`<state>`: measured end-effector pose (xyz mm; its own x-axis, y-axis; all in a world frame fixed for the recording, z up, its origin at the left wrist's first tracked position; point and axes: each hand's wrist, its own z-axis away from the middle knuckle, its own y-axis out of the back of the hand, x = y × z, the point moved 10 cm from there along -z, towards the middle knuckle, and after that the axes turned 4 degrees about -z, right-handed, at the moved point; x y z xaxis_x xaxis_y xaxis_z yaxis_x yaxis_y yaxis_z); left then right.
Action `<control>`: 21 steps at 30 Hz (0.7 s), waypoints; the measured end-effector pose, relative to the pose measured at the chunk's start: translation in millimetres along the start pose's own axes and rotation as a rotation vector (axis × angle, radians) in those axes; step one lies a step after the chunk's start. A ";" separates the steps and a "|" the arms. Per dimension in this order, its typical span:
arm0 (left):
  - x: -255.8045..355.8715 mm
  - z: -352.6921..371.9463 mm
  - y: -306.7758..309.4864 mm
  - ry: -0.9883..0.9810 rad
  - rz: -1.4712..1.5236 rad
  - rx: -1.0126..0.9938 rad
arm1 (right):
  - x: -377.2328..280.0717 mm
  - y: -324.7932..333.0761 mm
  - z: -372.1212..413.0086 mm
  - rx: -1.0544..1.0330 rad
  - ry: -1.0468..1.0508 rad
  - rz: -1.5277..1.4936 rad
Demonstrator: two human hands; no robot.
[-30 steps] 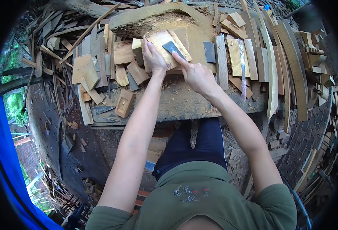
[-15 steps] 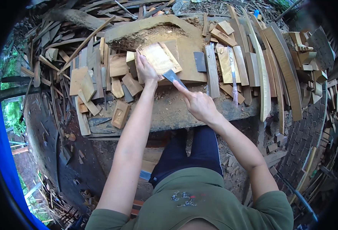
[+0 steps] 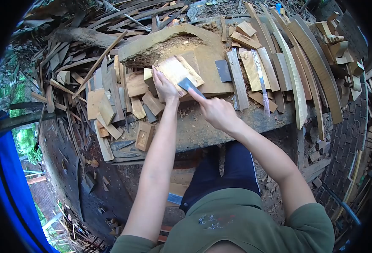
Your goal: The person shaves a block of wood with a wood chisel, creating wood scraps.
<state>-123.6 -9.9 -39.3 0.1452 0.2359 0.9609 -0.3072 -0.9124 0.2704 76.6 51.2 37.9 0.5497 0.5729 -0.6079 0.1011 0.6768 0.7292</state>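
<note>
A pale, roughly square wooden board [image 3: 175, 69] lies tilted on the thick wooden work block. My left hand [image 3: 165, 87] grips its left edge, with the fingers partly hidden. In my right hand [image 3: 219, 113] is a flat blue-grey blade that looks like a chisel [image 3: 190, 86]; the index finger is stretched along it and the handle is hidden in the palm. The blade's end meets the board's lower right part. Beneath the board, the work block [image 3: 211, 55] carries sawdust and a dark flat sheet [image 3: 223, 71] at its right.
Wooden offcuts [image 3: 106, 107] crowd the bench's left side. A small block with a recess [image 3: 144, 135] sits near the front edge. To the right are a brush-like tool with a whitish end [image 3: 265, 99] and long curved boards [image 3: 316, 69]. Scrap wood [image 3: 97, 38] is heaped behind.
The blade has shifted slightly on the board, toward its lower left relative to the board. The whole view has swung a little, and my left hand keeps its hold.
</note>
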 end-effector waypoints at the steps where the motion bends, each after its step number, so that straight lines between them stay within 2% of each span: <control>1: 3.3 -1.4 -0.7 -0.003 -0.004 -0.007 | 0.5 0.5 5.2 -0.044 -0.009 0.004; 3: 7.5 5.1 -0.4 0.006 0.065 0.010 | 4.3 -8.7 0.2 -0.094 -0.035 0.001; 5: -0.8 1.2 -3.9 0.009 0.079 -0.021 | -4.4 -2.9 -45.3 0.066 0.054 -0.018; 9: -5.0 1.8 0.1 0.001 -0.051 -0.014 | -17.0 2.2 -71.8 0.184 0.116 0.011; 12: 2.8 2.1 0.3 -0.018 -0.066 -0.004 | -5.9 5.2 -30.4 0.116 0.049 -0.029; 14: 2.3 -1.1 2.2 -0.028 -0.057 0.008 | 6.0 -6.4 -1.5 -0.089 -0.038 0.033; 15: -0.3 3.2 1.4 -0.029 -0.051 0.012 | 6.6 -8.1 -4.7 -0.094 -0.051 0.028; 17: 6.4 6.0 -0.3 0.024 0.011 -0.006 | -1.5 1.1 -27.6 0.005 -0.029 0.033; 18: 4.9 5.1 -1.3 0.028 0.011 -0.025 | -5.5 2.4 -48.8 0.103 0.056 0.015; 21: 9.9 2.0 -2.4 0.002 -0.022 -0.052 | -12.7 4.8 -87.4 0.166 0.077 0.000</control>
<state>-119.5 -6.0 -30.5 0.1502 0.2566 0.9548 -0.3522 -0.8885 0.2942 -2.4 87.5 21.7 0.4851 0.6110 -0.6256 0.2402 0.5947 0.7672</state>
